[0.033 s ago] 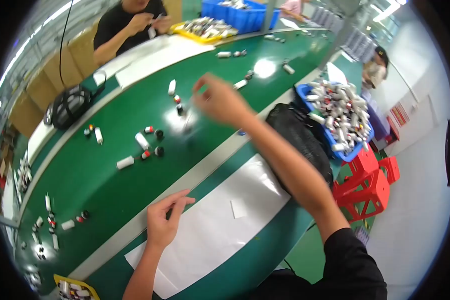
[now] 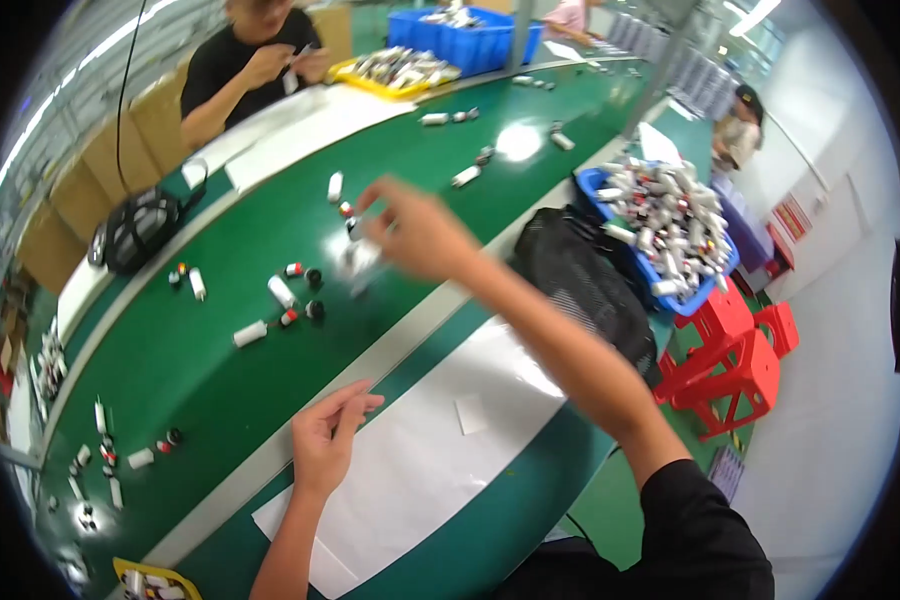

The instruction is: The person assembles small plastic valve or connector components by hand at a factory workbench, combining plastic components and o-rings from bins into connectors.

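White cylinders [image 2: 281, 291], right hand [image 2: 415, 230] outstretched over green belt [image 2: 200, 350], left hand [image 2: 322, 440] half-curled

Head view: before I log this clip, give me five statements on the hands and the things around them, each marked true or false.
1. The right hand is over the green surface. True.
2. The left hand grips a white cylinder. False: the left hand holds nothing visible.
3. A small white slip lies on the white sheet. True.
4. The blue bin at right is empty. False: it is heaped with parts.
5. The stools are red. True.
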A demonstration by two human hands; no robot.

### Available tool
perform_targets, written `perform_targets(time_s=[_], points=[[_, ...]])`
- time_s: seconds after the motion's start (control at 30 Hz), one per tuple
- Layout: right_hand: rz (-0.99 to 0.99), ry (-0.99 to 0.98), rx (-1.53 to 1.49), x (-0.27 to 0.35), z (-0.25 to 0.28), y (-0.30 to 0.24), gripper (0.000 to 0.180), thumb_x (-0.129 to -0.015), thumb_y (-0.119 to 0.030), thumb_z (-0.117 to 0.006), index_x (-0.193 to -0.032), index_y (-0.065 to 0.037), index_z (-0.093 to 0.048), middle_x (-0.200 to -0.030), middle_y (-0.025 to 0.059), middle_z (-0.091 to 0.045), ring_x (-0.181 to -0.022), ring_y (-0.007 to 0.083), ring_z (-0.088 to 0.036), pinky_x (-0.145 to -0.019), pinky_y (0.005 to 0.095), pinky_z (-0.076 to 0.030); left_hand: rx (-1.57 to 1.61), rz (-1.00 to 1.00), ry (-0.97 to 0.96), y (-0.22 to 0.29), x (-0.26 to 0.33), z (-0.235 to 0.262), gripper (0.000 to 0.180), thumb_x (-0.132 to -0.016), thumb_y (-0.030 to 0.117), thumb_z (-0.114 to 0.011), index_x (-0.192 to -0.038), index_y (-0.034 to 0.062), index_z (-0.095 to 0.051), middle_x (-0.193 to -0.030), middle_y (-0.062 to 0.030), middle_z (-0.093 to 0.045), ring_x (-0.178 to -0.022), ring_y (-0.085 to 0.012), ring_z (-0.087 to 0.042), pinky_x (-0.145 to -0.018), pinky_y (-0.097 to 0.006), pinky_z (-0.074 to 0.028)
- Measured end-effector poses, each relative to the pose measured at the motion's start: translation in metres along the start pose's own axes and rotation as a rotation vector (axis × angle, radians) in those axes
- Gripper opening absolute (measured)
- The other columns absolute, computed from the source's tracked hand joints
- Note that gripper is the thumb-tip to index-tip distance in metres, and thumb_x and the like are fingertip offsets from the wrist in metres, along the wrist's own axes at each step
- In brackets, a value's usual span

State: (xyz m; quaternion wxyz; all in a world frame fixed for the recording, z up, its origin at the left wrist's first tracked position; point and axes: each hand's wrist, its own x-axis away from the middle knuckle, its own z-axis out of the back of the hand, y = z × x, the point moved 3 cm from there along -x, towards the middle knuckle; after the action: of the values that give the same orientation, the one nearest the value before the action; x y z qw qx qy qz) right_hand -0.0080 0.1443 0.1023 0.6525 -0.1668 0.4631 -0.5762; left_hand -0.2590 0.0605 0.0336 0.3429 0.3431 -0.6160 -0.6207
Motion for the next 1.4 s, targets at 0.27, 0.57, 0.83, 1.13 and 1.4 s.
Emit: perform_targets(time_s=[0.27,0.57,0.83,1.13,1.4], points=[[0.09,-0.157,-0.103,0.14,-0.058,-0.109,0.017,-0.094,-0.018,-0.058,-0.104,-0.004,-0.056,-0.093,0.0151,-0.058,-0.083,0.0323,-0.06,-0.072,0.0397,-0.049,0.555,0.135,0.131,-0.013,0.006,0.022,0.035,-0.101,0.036,-0.055,-0.111,0.0038,-0.064,-0.102,-0.0014,-0.066,-0.089,-0.0092,-0.061,-0.076,-0.022,-0.047],[0.144,-0.248,-0.003,0.153,-0.061,-0.092,0.02,-0.09,-0.008,-0.062,-0.106,-0.004,-0.052,-0.102,0.0154,-0.058,-0.091,0.0347,-0.063,-0.075,0.0438,-0.051,0.451,0.193,0.176,0.001,0.009,0.015,0.04,-0.1,0.021,-0.058,-0.131,-0.0038,-0.054,-0.118,-0.0092,-0.063,-0.103,-0.0142,-0.061,-0.092,-0.029,-0.049],[0.003,0.011,-0.291,0.153,-0.06,-0.092,0.008,-0.091,-0.001,-0.063,-0.096,0.004,-0.06,-0.09,0.0102,-0.068,-0.087,0.0164,-0.068,-0.083,0.0301,-0.055,0.595,0.068,0.035,-0.013,0.009,0.024,0.036,-0.097,0.013,-0.063,-0.128,-0.0018,-0.058,-0.125,-0.0103,-0.062,-0.112,-0.014,-0.06,-0.099,-0.029,-0.048],[-0.005,-0.004,-0.218,0.149,-0.067,-0.102,0.011,-0.089,0.001,-0.066,-0.097,0.007,-0.062,-0.096,0.0164,-0.07,-0.091,0.0265,-0.073,-0.08,0.032,-0.058,0.505,-0.041,0.024,-0.005,0.009,0.024,0.038,-0.09,0.008,-0.071,-0.126,-0.002,-0.062,-0.113,-0.0108,-0.069,-0.102,-0.0134,-0.064,-0.094,-0.027,-0.052],[0.006,-0.009,-0.218,0.152,-0.072,-0.099,0.01,-0.088,0.002,-0.066,-0.096,0.006,-0.062,-0.095,0.0156,-0.069,-0.09,0.0275,-0.073,-0.079,0.0326,-0.058,0.447,-0.069,0.088,-0.002,0.014,0.025,0.029,-0.093,0.011,-0.068,-0.118,-0.0036,-0.067,-0.109,-0.0121,-0.07,-0.097,-0.0141,-0.065,-0.092,-0.028,-0.053]])
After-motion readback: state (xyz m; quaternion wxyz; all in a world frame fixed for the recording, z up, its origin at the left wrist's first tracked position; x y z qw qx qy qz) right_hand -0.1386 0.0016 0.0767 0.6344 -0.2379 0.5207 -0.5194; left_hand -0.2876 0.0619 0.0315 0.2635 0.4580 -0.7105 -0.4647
